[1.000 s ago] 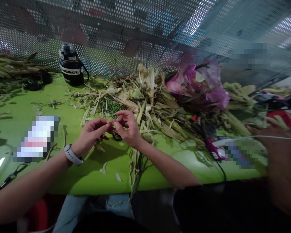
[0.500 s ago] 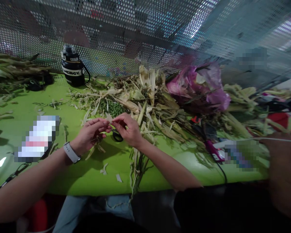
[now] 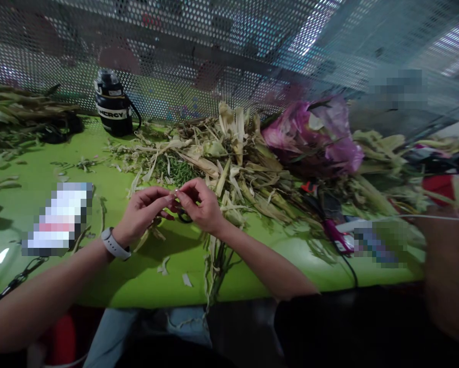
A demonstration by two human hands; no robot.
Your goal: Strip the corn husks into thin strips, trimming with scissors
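My left hand [image 3: 147,208], with a white wristband [image 3: 115,244] at its wrist, is closed in a pinch. Its fingertips meet those of my right hand [image 3: 203,207], which is pinched too. Whatever lies between them is too small to make out. Beneath the right fingers shows a black loop [image 3: 185,216], partly hidden. Just beyond both hands spreads a heap of dry, pale husks [image 3: 235,135] with a tuft of thin green strands [image 3: 181,171]. Long dry strips [image 3: 214,273] hang over the table's front edge below my right wrist.
On the green table [image 3: 137,281] lie a blurred-out phone [image 3: 58,217] at left and small scraps [image 3: 187,279] in front. A black bottle [image 3: 113,105] stands at the back, near a perforated metal panel [image 3: 168,61]. Rightward are a pink plastic bag [image 3: 313,135] and another person's arm [image 3: 445,260].
My left hand has turned slightly, its thumb now stretched toward the right fingertips. A pale, thin piece above the fingertips no longer shows. My right hand has hardly moved.
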